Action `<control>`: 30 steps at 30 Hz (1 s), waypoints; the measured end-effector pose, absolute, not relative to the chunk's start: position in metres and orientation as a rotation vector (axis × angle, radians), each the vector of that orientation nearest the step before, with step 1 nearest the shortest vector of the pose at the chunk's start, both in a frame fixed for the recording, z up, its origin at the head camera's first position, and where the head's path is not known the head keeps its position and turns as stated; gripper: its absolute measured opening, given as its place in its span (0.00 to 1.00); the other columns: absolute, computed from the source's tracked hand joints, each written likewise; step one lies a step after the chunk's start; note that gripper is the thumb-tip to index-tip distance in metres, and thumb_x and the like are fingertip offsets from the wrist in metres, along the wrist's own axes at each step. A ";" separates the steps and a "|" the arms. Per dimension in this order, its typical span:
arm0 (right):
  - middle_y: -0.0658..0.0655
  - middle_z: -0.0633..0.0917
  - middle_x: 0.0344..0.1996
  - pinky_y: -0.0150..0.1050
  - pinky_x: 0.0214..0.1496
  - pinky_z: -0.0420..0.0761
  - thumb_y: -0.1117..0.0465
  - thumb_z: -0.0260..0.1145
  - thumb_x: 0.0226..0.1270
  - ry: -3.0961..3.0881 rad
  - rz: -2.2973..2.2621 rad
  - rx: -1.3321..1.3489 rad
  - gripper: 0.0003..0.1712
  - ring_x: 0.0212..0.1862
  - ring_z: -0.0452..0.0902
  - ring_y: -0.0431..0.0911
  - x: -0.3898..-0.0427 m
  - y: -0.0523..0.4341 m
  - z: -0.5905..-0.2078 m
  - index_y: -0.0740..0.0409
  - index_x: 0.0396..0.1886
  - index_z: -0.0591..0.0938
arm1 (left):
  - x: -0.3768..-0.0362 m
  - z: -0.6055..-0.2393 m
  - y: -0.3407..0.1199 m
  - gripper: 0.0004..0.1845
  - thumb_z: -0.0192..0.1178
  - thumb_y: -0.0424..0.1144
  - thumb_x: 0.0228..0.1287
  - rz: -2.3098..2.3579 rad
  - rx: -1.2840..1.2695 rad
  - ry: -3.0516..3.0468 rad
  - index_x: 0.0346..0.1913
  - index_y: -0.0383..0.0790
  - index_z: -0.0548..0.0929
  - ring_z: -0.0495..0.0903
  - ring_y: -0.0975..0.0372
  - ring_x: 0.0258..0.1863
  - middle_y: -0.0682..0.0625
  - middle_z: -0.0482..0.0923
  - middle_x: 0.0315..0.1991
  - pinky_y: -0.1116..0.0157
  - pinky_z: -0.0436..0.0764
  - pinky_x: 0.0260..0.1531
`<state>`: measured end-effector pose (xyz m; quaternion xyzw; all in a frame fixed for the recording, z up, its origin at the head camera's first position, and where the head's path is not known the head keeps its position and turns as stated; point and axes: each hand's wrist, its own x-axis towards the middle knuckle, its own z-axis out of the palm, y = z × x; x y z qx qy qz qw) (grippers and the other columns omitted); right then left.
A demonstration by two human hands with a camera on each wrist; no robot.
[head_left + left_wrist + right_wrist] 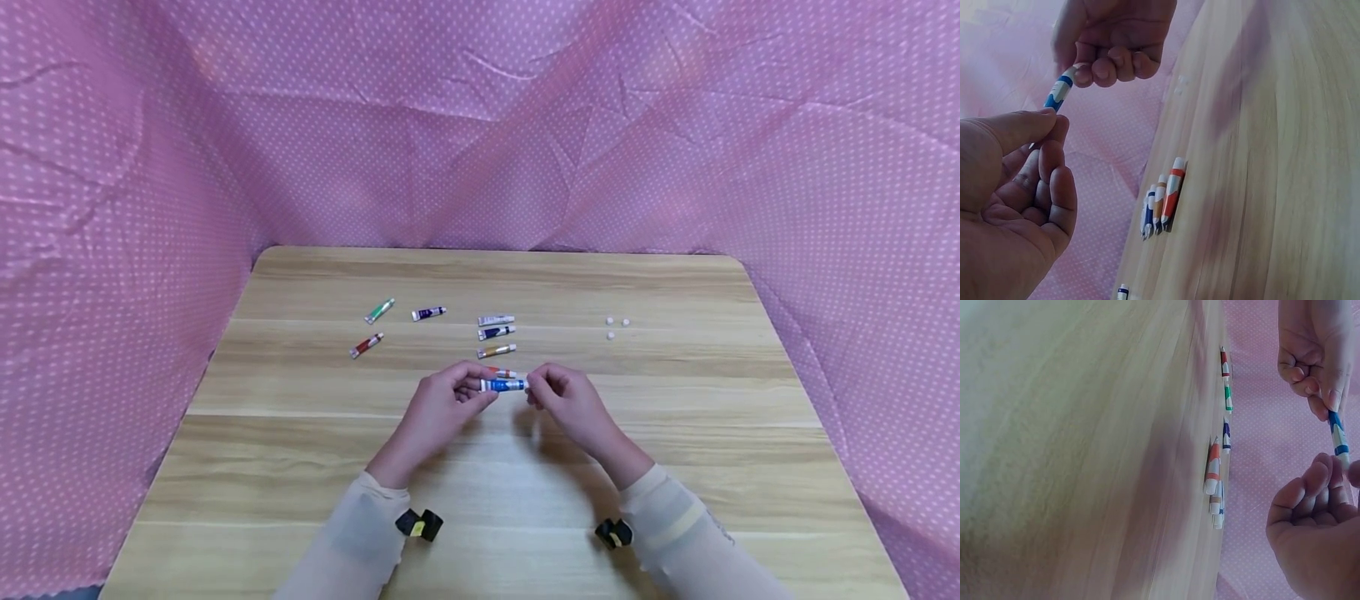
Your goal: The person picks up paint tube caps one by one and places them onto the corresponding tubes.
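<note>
A small blue-and-white paint tube [503,385] is held up just above the light wooden table [675,467], lying crosswise between the two hands near the table's middle. The left hand [442,408] pinches the tube's flat tail end between thumb and forefinger, its other fingers [1054,187] curled loosely into the palm; the right hand [566,402] has its fingers clenched around the cap end, thumb and forefinger nipping the tip — from the left wrist view the knuckles bunch tightly over it. Just behind the held tube, touching nothing, lies an orange-and-white paint tube [501,372], and beyond it a short column of three more tubes side by side: an ochre-banded one [496,352], a dark blue-banded one [496,332] and a mostly white one [496,320]. Further to the left, well apart from that column, sit a dark violet tube [428,313], a green tube [379,311] lying at a slant, and a red tube [366,345] also slanted. Off to the right, three tiny white caps [617,326] rest in a loose cluster on the wood. Both forearms wear pale cream sleeves [675,525] — each with a small black-and-yellow strap clip [419,524] at the wrist. A pink cloth with white dots [150,167] hangs around the table on three sides.
</note>
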<state>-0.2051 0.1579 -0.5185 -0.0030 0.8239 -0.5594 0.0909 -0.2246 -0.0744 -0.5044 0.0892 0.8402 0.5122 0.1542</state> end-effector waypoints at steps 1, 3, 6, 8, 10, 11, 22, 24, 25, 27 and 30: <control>0.57 0.87 0.33 0.42 0.43 0.86 0.55 0.61 0.87 2.445 -1.653 -0.001 0.19 0.38 0.80 0.48 -0.205 0.158 -0.519 0.67 0.42 0.86 | -0.224 -0.504 -0.074 0.12 0.73 0.40 0.72 1.469 0.256 2.404 0.54 0.55 0.88 0.83 0.60 0.40 0.55 0.87 0.43 0.65 0.85 0.41; 0.55 0.85 0.30 0.37 0.39 0.81 0.54 0.58 0.88 2.439 -1.637 0.009 0.23 0.35 0.77 0.47 -0.205 0.158 -0.518 0.69 0.40 0.85 | -0.223 -0.504 -0.073 0.11 0.73 0.40 0.72 1.470 0.253 2.399 0.54 0.55 0.88 0.83 0.60 0.41 0.55 0.87 0.43 0.65 0.85 0.42; 0.54 0.83 0.27 0.34 0.34 0.76 0.51 0.56 0.89 2.429 -1.621 0.015 0.27 0.32 0.74 0.47 -0.205 0.158 -0.518 0.71 0.38 0.84 | -0.222 -0.503 -0.072 0.11 0.73 0.40 0.72 1.470 0.248 2.398 0.54 0.56 0.88 0.83 0.60 0.41 0.55 0.87 0.43 0.65 0.85 0.42; 0.55 0.82 0.27 0.35 0.35 0.77 0.51 0.55 0.90 2.417 -1.621 0.010 0.28 0.31 0.74 0.46 -0.205 0.159 -0.517 0.71 0.37 0.84 | -0.221 -0.503 -0.071 0.12 0.73 0.40 0.72 1.471 0.246 2.397 0.54 0.56 0.88 0.84 0.60 0.41 0.55 0.87 0.43 0.65 0.85 0.42; 0.56 0.83 0.28 0.37 0.37 0.80 0.51 0.53 0.91 2.400 -1.630 0.010 0.29 0.32 0.75 0.46 -0.204 0.159 -0.517 0.72 0.38 0.84 | -0.221 -0.504 -0.071 0.12 0.73 0.39 0.72 1.473 0.244 2.396 0.54 0.56 0.88 0.83 0.60 0.41 0.55 0.87 0.43 0.65 0.85 0.41; 0.57 0.84 0.29 0.38 0.39 0.81 0.51 0.53 0.91 2.394 -1.633 0.012 0.29 0.33 0.75 0.46 -0.204 0.159 -0.517 0.72 0.39 0.84 | -0.221 -0.504 -0.071 0.12 0.73 0.39 0.72 1.472 0.244 2.395 0.54 0.56 0.88 0.83 0.60 0.41 0.55 0.87 0.43 0.65 0.85 0.41; 0.63 0.88 0.39 0.40 0.49 0.86 0.53 0.50 0.92 2.375 -1.659 -0.157 0.21 0.42 0.83 0.52 -0.206 0.169 -0.514 0.63 0.53 0.84 | -0.222 -0.505 -0.072 0.13 0.72 0.40 0.73 1.472 0.255 2.409 0.57 0.54 0.88 0.83 0.60 0.40 0.56 0.87 0.42 0.67 0.83 0.38; 0.62 0.87 0.40 0.38 0.48 0.86 0.56 0.59 0.87 2.403 -1.674 -0.199 0.14 0.43 0.84 0.53 -0.206 0.171 -0.513 0.60 0.58 0.83 | -0.223 -0.505 -0.072 0.13 0.72 0.40 0.73 1.474 0.257 2.417 0.57 0.54 0.88 0.83 0.61 0.40 0.56 0.87 0.42 0.67 0.83 0.38; 0.61 0.87 0.41 0.38 0.49 0.85 0.59 0.63 0.84 2.422 -1.680 -0.217 0.12 0.44 0.84 0.52 -0.206 0.171 -0.512 0.60 0.59 0.82 | -0.223 -0.505 -0.073 0.13 0.72 0.41 0.73 1.475 0.257 2.421 0.57 0.55 0.88 0.83 0.61 0.40 0.56 0.87 0.41 0.67 0.83 0.38; 0.59 0.87 0.41 0.37 0.49 0.86 0.63 0.69 0.78 2.471 -1.679 -0.236 0.14 0.44 0.84 0.50 -0.206 0.172 -0.511 0.60 0.59 0.82 | -0.223 -0.505 -0.073 0.13 0.72 0.41 0.73 1.483 0.256 2.427 0.56 0.57 0.88 0.84 0.61 0.39 0.57 0.87 0.41 0.67 0.83 0.37; 0.55 0.88 0.41 0.38 0.50 0.85 0.66 0.73 0.74 2.567 -1.639 -0.226 0.12 0.43 0.83 0.44 -0.206 0.171 -0.511 0.57 0.54 0.84 | -0.224 -0.504 -0.074 0.12 0.73 0.42 0.73 1.494 0.252 2.429 0.55 0.59 0.88 0.84 0.61 0.40 0.58 0.88 0.41 0.67 0.83 0.38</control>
